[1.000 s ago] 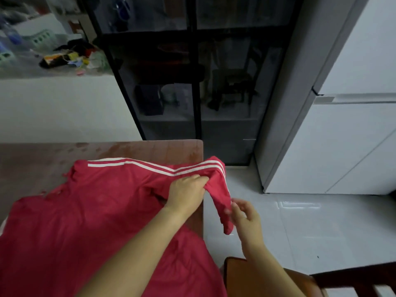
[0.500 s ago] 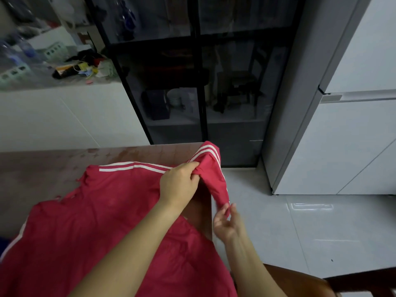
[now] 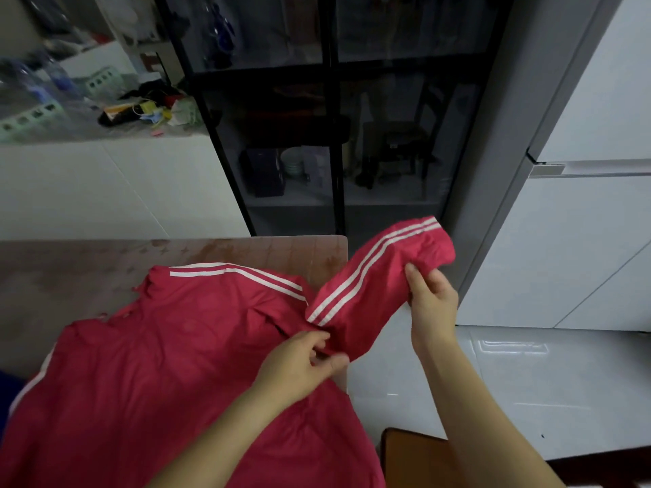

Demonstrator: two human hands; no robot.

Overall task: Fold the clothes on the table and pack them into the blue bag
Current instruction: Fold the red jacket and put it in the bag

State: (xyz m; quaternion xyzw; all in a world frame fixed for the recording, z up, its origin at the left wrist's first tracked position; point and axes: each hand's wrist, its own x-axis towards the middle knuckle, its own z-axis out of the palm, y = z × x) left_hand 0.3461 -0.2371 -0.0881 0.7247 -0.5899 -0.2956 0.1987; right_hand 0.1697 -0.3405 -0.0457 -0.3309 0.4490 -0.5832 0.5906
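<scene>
A red shirt (image 3: 169,353) with white stripes along shoulder and sleeves lies spread over the brown table (image 3: 105,262). Its right sleeve (image 3: 373,276) is lifted off the table's right edge and stretched out toward the upper right. My right hand (image 3: 431,297) grips the sleeve near its cuff, out past the table over the floor. My left hand (image 3: 303,361) pinches the fabric at the sleeve's base, by the armpit seam. A sliver of something blue (image 3: 8,385) shows at the left edge beside the shirt; I cannot tell what it is.
A dark glass-door cabinet (image 3: 331,135) stands behind the table, with white cupboards (image 3: 581,223) to its right. A white counter (image 3: 88,128) with clutter is at the back left. A wooden chair (image 3: 415,459) sits at the lower right over pale floor tiles.
My right hand has moved up and right, taking the sleeve end and pulling it out straight. My left hand slid down from the sleeve's top to its base.
</scene>
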